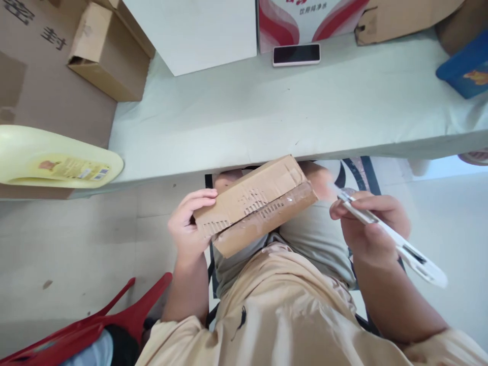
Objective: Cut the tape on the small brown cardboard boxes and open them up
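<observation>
A small brown cardboard box (263, 195) is held over my lap, tilted up to the right. My left hand (190, 221) grips its left end, thumb beneath and fingers over the top edge. Shiny tape and rows of short slits mark the box along its seam. In my right hand (371, 226) is a white utility knife (396, 244), its tip pointing up and left toward the box but apart from it. Whether the blade is out cannot be made out clearly.
A table with a pale green cloth (229, 122) runs across in front. On it are a yellow bottle (57, 157), an open carton (114, 56), a white box (202, 30), a phone-like device (296, 54) and a blue container (467, 68). A red chair (125, 315) stands at lower left.
</observation>
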### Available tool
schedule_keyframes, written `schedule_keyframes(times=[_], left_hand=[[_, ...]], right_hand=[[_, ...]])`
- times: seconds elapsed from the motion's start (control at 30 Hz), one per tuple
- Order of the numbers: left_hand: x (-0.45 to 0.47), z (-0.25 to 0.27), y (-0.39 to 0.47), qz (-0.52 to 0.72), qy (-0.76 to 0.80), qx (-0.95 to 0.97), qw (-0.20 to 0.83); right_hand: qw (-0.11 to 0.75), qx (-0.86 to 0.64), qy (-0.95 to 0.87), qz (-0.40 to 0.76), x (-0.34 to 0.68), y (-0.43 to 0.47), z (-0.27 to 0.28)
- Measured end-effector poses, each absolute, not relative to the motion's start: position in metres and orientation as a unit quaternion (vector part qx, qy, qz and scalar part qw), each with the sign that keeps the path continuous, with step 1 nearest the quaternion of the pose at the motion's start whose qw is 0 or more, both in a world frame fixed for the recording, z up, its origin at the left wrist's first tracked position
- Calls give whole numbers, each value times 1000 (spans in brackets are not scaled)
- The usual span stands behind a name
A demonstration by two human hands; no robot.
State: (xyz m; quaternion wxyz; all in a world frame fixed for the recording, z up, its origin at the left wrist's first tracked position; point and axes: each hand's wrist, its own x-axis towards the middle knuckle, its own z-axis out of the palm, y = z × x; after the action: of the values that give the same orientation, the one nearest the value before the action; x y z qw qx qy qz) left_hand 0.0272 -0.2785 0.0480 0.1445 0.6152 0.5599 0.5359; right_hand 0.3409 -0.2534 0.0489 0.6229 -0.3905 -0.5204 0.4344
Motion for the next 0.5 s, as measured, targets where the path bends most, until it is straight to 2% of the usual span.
schedule_keyframes(times=[0.23,0.5], left_hand=[[11,54,-287,466,571,655,166],[12,54,-286,450,595,642,178]], right_hand=[[426,-415,-593,543,337,-258,57],[404,-277,-723,488,340,-244,53]])
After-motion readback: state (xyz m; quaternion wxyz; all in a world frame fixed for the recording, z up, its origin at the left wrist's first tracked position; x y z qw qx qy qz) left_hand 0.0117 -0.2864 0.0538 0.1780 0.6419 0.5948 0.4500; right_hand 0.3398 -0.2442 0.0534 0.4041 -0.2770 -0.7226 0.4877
